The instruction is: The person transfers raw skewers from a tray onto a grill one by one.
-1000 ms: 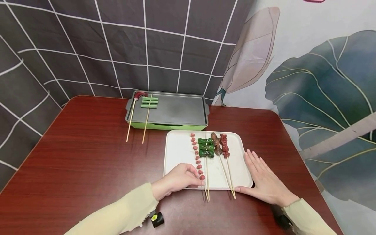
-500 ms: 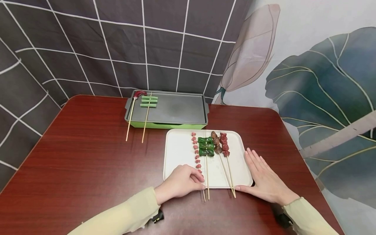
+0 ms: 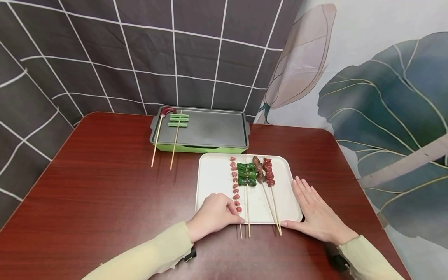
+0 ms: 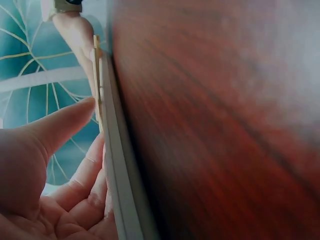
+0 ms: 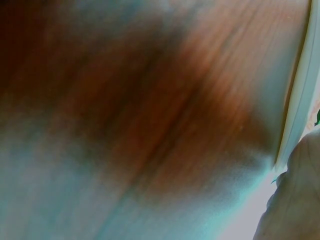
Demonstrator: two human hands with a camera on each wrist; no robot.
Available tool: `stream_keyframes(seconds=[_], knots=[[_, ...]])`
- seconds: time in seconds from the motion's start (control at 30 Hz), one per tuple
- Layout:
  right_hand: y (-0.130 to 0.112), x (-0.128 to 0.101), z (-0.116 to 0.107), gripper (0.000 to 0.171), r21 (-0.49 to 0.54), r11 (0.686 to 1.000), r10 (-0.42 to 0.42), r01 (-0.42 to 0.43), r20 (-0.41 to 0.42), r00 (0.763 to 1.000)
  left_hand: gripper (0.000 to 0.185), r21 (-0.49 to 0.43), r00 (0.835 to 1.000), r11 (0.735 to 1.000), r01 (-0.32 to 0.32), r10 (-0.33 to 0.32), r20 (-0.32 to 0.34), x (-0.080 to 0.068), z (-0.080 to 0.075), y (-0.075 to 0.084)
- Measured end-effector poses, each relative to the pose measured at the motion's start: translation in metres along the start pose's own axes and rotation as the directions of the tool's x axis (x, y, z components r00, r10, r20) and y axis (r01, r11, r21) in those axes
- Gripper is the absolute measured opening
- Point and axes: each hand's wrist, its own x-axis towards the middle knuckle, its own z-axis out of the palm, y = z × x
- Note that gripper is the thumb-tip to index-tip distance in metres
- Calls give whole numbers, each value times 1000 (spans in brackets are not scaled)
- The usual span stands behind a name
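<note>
Red skewer [image 3: 235,186], a row of small red pieces on a stick, lies leftmost of four skewers on the white tray [image 3: 214,179], its bare end overhanging the near rim. Left hand [image 3: 215,212] rests on the tray's near edge with fingers curled, fingertips [image 3: 238,217] pinching the skewer's lower stick; the left wrist view shows the thumb closing toward the stick at the rim. Right hand [image 3: 316,214] lies flat, fingers straight, against the tray's right side, thumb along the near corner, apparently bracing the tray against sliding. Beside the red skewer lie a green skewer [image 3: 246,175], a brown skewer [image 3: 259,175] and a dark-red skewer [image 3: 268,172], sticks all pointing toward the person for easy pick-up. Beyond the tray stands a grill [image 3: 210,130] on the table [image 3: 87,186], bearing two skewers [image 3: 173,120] at its left end, sticks projecting over the front edge.
</note>
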Motion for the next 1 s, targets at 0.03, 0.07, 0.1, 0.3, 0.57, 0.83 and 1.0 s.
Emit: stream_keyframes(seconds=[0.03,0.07,0.1,0.3,0.57,0.83,1.0], knots=[[0,0,0,118,-2,1000,-4,4,-6,1000,21,19,1000,1000,-6,6,-5,1,0,0],[1,0,1,118,-3,1000,-10,10,-11,1000,21,35,1000,999,-13,14,-10,2,1,-1],[1,0,1,118,-5,1000,-13,13,-16,1000,21,46,1000,999,-18,18,-11,3,1,-1],[2,0,2,119,5,1000,-17,18,-23,1000,17,70,1000,997,-26,26,6,4,1,-4],[1,0,1,118,7,1000,-8,8,-14,1000,11,-25,998,999,48,-47,28,0,-9,-8],[1,-1,-1,118,5,1000,-6,6,-1,1000,8,-196,985,967,162,-147,85,-8,-24,-17],[1,-1,1,119,6,1000,10,-10,21,1000,11,-462,956,839,288,-226,186,-13,-31,-21]])
